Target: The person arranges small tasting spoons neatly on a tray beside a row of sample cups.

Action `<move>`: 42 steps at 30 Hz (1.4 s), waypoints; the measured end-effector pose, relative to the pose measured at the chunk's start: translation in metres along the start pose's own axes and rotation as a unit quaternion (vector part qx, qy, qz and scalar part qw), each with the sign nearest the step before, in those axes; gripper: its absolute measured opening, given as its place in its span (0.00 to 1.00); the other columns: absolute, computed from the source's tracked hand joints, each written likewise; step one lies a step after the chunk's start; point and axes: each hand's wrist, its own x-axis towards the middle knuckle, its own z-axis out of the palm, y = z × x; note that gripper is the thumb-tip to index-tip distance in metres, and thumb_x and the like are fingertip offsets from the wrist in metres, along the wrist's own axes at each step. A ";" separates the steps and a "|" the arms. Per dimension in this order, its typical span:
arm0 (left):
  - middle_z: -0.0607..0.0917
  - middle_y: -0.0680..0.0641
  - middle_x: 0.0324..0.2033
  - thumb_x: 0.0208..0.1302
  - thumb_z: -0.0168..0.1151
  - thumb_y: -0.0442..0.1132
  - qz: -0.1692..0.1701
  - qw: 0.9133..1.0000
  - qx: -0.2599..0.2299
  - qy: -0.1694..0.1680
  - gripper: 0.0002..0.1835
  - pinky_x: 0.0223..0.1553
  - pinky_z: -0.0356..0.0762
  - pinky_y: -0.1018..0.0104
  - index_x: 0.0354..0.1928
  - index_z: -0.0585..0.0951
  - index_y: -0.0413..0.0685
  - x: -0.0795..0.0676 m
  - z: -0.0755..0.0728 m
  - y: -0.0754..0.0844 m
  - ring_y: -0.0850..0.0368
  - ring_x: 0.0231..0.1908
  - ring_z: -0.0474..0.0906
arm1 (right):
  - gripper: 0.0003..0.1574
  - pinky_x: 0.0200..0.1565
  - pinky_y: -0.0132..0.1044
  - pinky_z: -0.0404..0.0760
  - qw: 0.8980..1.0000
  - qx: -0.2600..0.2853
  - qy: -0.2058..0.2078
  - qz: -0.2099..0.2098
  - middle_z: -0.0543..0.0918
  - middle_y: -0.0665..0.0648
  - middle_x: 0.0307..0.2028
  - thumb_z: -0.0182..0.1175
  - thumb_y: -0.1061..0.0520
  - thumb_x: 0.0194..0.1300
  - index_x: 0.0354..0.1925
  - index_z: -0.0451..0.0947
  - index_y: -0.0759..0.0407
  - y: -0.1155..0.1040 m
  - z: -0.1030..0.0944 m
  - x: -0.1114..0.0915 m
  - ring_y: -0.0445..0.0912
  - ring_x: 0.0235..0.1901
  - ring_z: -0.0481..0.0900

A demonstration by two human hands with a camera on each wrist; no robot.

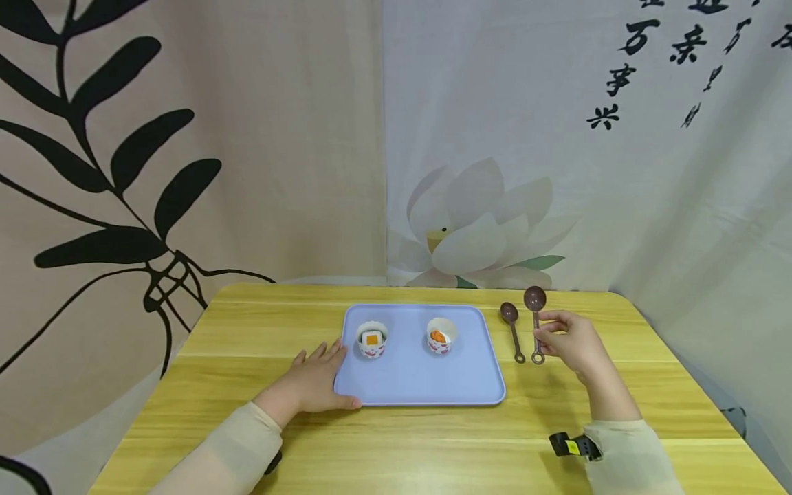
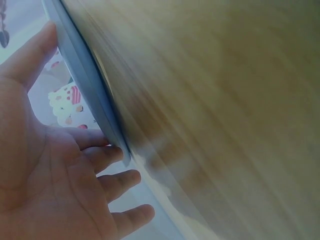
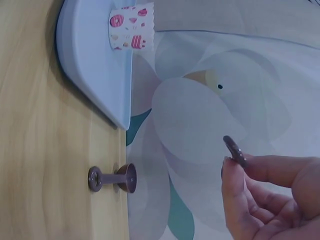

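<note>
My right hand (image 1: pixel 572 340) pinches the handle of a brown measuring spoon (image 1: pixel 535 298) between thumb and fingers, bowl pointing away from me. In the right wrist view, only a short dark piece of this spoon (image 3: pixel 234 150) shows past the fingertips. A smaller brown measuring spoon (image 1: pixel 509 313) lies on the table just left of it. My left hand (image 1: pixel 312 381) rests at the near left corner of a light blue tray (image 1: pixel 427 385), thumb along the front edge, fingers loosely spread against the left side. On the tray stand two patterned paper cups, the left (image 1: pixel 372 350) and the right (image 1: pixel 440 348).
The left cup holds a white piece with an orange square (image 1: pixel 372 339); the right one holds orange bits (image 1: pixel 438 337). Beneath everything is a yellow wood-grain table (image 1: pixel 396 447). Printed curtains (image 1: pixel 297 172) hang behind it.
</note>
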 end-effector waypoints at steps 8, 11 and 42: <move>0.56 0.35 0.76 0.50 0.67 0.73 -0.002 1.000 0.001 -0.001 0.63 0.67 0.44 0.26 0.75 0.58 0.33 -0.001 -0.001 0.001 0.29 0.73 0.50 | 0.26 0.36 0.34 0.86 1.000 0.012 0.001 -0.010 0.79 0.67 0.45 0.61 0.65 0.70 0.63 0.70 0.74 -0.008 0.006 -0.005 0.43 0.32 0.83; 0.56 0.35 0.76 0.51 0.67 0.73 -0.002 1.000 0.002 0.000 0.63 0.67 0.44 0.26 0.75 0.58 0.33 0.000 0.000 0.001 0.29 0.73 0.50 | 0.26 0.37 0.34 0.86 1.000 0.020 0.001 -0.014 0.80 0.67 0.44 0.61 0.66 0.69 0.62 0.70 0.74 -0.011 0.010 -0.006 0.42 0.31 0.83; 0.56 0.36 0.76 0.50 0.68 0.73 -0.002 1.000 0.001 0.003 0.63 0.68 0.43 0.27 0.75 0.58 0.33 0.003 0.002 -0.003 0.30 0.74 0.50 | 0.23 0.31 0.32 0.84 0.998 0.053 -0.012 -0.031 0.80 0.63 0.40 0.65 0.66 0.66 0.58 0.75 0.72 -0.039 0.056 -0.007 0.42 0.29 0.83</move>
